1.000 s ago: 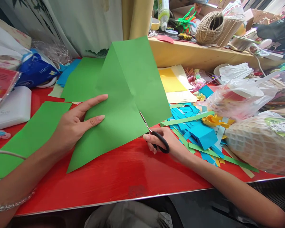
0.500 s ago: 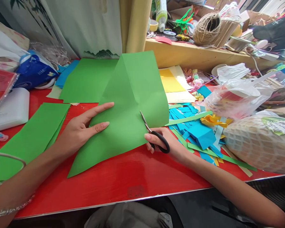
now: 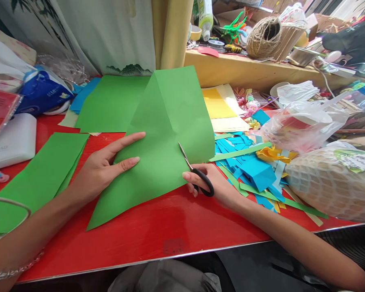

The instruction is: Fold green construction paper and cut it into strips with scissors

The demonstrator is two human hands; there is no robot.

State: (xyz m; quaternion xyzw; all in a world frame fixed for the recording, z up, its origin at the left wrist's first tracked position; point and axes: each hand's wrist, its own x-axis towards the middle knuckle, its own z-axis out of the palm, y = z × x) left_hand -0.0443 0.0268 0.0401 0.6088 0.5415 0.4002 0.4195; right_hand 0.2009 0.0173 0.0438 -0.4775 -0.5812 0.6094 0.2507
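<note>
Black-handled scissors (image 3: 204, 177) are held in the right hand (image 3: 219, 184), their blades set at the green sheet (image 3: 158, 156) between both hands, on which thumb and forefinger of the left hand (image 3: 100, 168) are spread, its remaining grip hidden, while blue strips (image 3: 258, 172) are heaped on the surface (image 3: 158, 227) beyond the right hand.

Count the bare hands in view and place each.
2: the left hand, on the large green sheet; the right hand, holding black-handled scissors at the sheet's near edge.
</note>
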